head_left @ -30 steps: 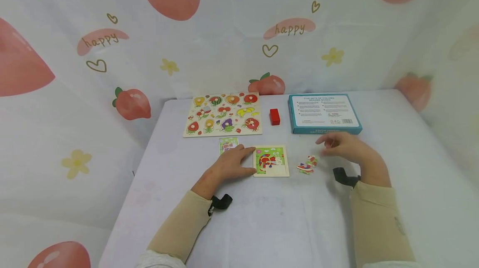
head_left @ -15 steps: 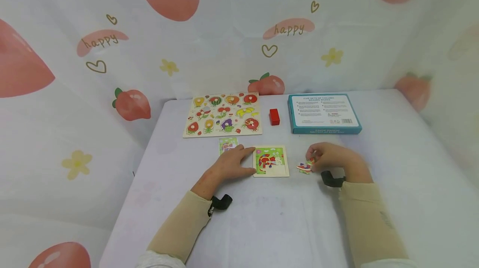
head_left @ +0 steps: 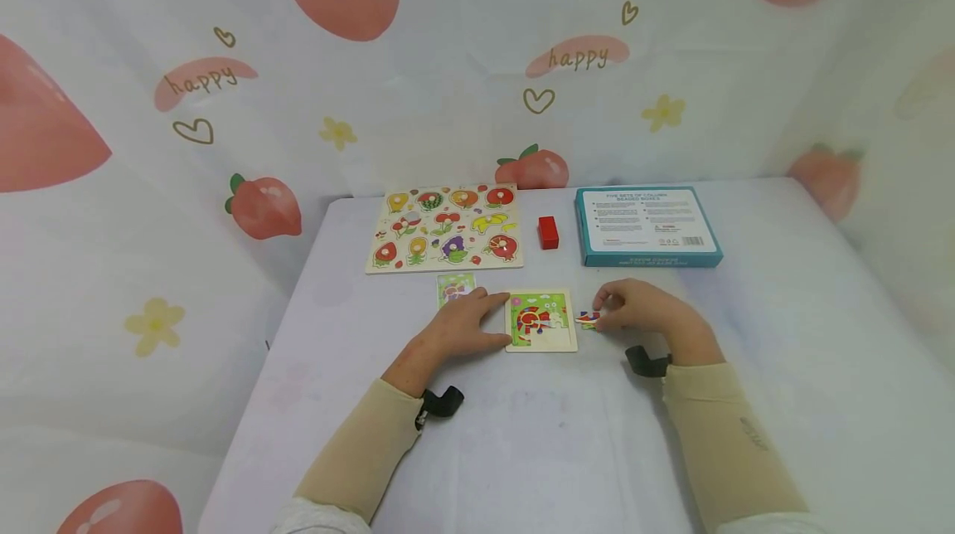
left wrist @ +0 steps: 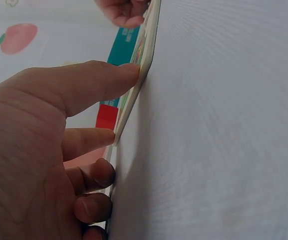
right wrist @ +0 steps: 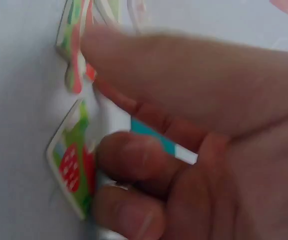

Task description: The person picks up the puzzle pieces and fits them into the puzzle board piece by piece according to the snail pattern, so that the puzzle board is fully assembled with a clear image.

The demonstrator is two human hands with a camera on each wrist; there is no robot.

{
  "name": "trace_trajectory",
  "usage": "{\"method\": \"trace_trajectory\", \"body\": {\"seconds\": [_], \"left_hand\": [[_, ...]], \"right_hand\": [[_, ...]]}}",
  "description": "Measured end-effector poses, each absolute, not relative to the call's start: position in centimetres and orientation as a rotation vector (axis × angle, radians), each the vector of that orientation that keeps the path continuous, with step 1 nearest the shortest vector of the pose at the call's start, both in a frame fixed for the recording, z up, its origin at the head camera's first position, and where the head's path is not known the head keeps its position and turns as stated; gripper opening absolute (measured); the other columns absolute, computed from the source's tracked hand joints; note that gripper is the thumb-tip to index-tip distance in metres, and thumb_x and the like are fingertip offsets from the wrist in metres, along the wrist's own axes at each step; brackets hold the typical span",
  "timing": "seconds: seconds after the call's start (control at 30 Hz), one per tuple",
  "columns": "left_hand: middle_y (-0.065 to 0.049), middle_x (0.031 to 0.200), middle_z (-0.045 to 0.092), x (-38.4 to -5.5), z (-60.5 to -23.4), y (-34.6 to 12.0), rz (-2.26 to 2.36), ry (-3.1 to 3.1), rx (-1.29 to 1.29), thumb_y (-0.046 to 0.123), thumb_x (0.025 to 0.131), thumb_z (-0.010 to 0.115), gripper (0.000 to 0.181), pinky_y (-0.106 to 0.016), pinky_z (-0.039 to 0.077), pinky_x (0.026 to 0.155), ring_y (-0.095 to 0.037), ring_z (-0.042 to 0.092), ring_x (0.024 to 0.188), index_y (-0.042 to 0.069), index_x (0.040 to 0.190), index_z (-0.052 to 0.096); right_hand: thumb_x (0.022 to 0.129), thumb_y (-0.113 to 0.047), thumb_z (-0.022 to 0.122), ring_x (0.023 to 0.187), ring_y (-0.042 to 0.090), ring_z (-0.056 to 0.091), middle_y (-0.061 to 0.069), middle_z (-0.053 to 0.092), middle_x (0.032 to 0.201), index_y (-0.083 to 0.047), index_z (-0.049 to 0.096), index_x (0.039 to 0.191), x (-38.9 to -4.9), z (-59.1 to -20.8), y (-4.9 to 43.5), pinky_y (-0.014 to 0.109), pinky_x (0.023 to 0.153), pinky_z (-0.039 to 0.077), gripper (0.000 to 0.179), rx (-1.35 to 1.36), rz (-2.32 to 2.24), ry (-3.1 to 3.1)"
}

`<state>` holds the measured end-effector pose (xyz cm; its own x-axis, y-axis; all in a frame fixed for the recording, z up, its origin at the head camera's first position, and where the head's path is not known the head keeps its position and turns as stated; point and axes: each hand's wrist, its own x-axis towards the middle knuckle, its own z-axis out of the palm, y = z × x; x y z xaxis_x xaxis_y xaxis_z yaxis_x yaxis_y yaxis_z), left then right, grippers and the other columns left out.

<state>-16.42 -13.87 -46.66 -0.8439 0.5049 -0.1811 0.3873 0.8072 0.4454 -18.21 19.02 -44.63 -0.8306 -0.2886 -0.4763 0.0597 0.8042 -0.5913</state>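
A small square puzzle board [head_left: 550, 340] with a red and green picture lies mid-table, its lower right part bare wood. At its left edge rests my left hand [head_left: 464, 327], index finger and thumb extended to the two left corners. Just right of the board, my right hand [head_left: 640, 310] pinches a colourful puzzle piece [head_left: 588, 320] between thumb and fingers. In the right wrist view, the thumb covers part of that piece [right wrist: 75, 47]. Another puzzle piece [right wrist: 70, 167], with a red dotted shape on green, lies below it near the curled fingers.
A picture card [head_left: 452, 282] lies partly behind my left hand. Farther back are a fruit peg puzzle [head_left: 443, 227], a red block [head_left: 548, 233] and a flat teal box [head_left: 647, 225]. The table [head_left: 537, 443] is covered with white cloth, and a printed cloth hangs behind.
My right hand has come down onto the loose puzzle pieces, then moved left toward the board with a piece pinched. My left hand has stayed at the board's edge.
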Motion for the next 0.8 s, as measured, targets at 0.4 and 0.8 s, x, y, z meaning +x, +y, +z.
{"method": "trace_trajectory", "body": {"seconds": [0.4, 0.8], "left_hand": [[-0.003, 0.120, 0.056, -16.3, -46.5, -13.9, 0.576, 2.702, 0.695, 0.049, 0.089, 0.073, 0.076, -0.038, 0.048, 0.090, -0.018, 0.053, 0.097, 0.021, 0.155, 0.047], [-0.002, 0.120, 0.056, -16.3, -46.7, -13.9, 0.574, 2.708, 0.694, 0.050, 0.089, 0.073, 0.076, -0.037, 0.047, 0.090, -0.017, 0.052, 0.097, 0.022, 0.156, 0.047]], "right_hand": [[0.088, -0.025, 0.079, 0.078, 0.024, 0.058, 0.007, 0.060, 0.085, -0.014, 0.065, 0.109, -17.9, -43.7, 18.3, 0.038, 0.068, 0.045, 0.027, -0.163, -0.736, 2.587], [0.089, -0.026, 0.079, 0.094, 0.028, 0.055, 0.009, 0.061, 0.108, -0.009, 0.064, 0.120, -16.6, -39.9, 18.2, 0.039, 0.074, 0.049, 0.038, -0.228, -0.827, 2.777]]}}
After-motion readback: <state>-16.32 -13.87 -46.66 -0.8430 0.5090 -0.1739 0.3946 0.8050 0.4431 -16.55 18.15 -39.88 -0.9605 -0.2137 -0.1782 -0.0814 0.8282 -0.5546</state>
